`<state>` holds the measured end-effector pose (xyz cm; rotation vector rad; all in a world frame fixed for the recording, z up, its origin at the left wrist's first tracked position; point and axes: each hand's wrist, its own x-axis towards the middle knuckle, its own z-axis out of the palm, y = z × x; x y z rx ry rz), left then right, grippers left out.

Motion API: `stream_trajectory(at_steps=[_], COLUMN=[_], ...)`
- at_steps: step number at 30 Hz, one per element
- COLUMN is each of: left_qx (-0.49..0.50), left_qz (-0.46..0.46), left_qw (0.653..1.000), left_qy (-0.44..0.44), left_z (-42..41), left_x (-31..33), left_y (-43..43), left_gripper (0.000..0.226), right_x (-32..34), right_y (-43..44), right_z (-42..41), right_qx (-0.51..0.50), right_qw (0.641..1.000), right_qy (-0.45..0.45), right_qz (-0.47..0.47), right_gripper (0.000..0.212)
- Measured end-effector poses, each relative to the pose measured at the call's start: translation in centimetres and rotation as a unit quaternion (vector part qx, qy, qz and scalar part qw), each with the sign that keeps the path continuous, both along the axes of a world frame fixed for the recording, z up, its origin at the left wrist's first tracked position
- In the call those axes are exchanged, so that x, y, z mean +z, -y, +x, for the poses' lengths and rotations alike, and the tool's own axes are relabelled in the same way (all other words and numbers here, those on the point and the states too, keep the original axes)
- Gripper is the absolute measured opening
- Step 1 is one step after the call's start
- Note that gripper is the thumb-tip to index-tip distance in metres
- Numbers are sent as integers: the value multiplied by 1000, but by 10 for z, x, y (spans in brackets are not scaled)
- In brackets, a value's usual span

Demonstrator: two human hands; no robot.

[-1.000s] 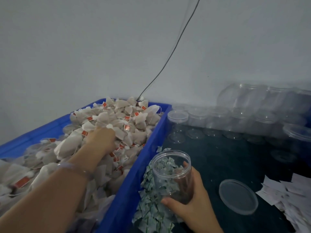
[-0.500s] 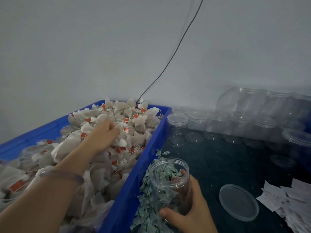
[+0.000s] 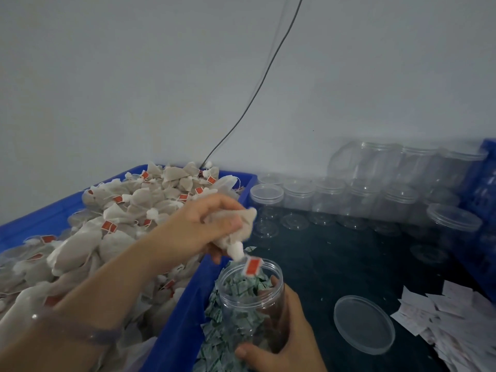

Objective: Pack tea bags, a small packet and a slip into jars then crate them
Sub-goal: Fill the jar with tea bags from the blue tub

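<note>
My left hand (image 3: pixel 200 228) grips a bunch of tea bags (image 3: pixel 236 228) just above the mouth of a clear open jar (image 3: pixel 251 299); a red tag (image 3: pixel 253 266) dangles at the jar's rim. My right hand (image 3: pixel 288 334) holds that jar upright from its right side. The jar looks empty; green packets show through its wall. A blue crate (image 3: pixel 177 328) heaped with tea bags (image 3: pixel 112 229) fills the left. Small green packets (image 3: pixel 214 342) lie piled beside the crate. White slips (image 3: pixel 453 320) lie at the right edge.
A loose clear lid (image 3: pixel 364 324) lies on the dark tabletop (image 3: pixel 335 264) right of the jar. Rows of lidded clear jars (image 3: pixel 330 200) stand along the back wall, more stacked behind. A blue crate's edge (image 3: pixel 485 183) shows at far right. A cable (image 3: pixel 257 87) hangs down the wall.
My left hand lifted out of the tea bag heap with a bunch of bags and moved right to the jar's mouth. My right hand kept holding the jar.
</note>
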<state>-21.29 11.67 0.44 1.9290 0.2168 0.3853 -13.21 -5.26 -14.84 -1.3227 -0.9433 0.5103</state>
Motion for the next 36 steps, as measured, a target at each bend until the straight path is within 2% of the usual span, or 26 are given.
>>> stream_trajectory(at_steps=[2, 4, 5, 8, 11, 13, 14, 15, 17, 19, 21, 26, 31, 36], left_qx=[-35, -52, -62, -109, -115, -13, 69, 155, 284, 318, 323, 278, 262, 245], left_qz=[116, 269, 317, 353, 318, 321, 332, 350, 399, 420, 416, 398, 384, 363], left_qw=[991, 955, 937, 914, 923, 940, 937, 919, 848, 775, 735, 759, 765, 788], left_qy=[-54, -118, -136, -168, -183, -112, -88, -98, -203, -349, -428, -435, -446, -432], left_z=[4, 8, 9, 12, 11, 10, 9, 6, -3, -14, -24, -30, -35, -37], left_x=[-4, -12, -15, -18, -8, -5, -6, -8, -15, -22, -23, -16, -14, -9], left_y=[9, 14, 17, 25, 23, 5, -9, -26, -60, -83, -91, -89, -88, -94], left_gripper=[12, 14, 16, 19, 11, 12, 16, 18, 22, 29, 39, 43, 30, 15], right_x=[2, 4, 6, 6, 5, 3, 3, 3, 4, 7, 8, 8, 6, 5], right_y=[0, 0, 1, -3, -2, 1, 3, 4, 4, 5, 6, 7, 5, 4], right_z=[1, 1, 1, -4, -4, -2, -2, 0, -1, -3, -4, -4, -5, -3], right_qx=[-7, -19, -25, -50, -50, -22, -28, -36, -35, -23, -24, -27, -30, -37], right_qw=[1000, 1000, 999, 997, 998, 1000, 1000, 999, 999, 1000, 1000, 999, 999, 999], right_qy=[0, 13, 24, 45, 38, 7, -2, -2, 0, -3, -7, 2, 7, 28], right_qz=[-5, -20, -23, -32, -10, -8, -9, -8, -10, -15, -17, -19, -8, 1], right_gripper=[99, 105, 108, 103, 95, 95, 95, 95, 97, 95, 95, 101, 96, 90])
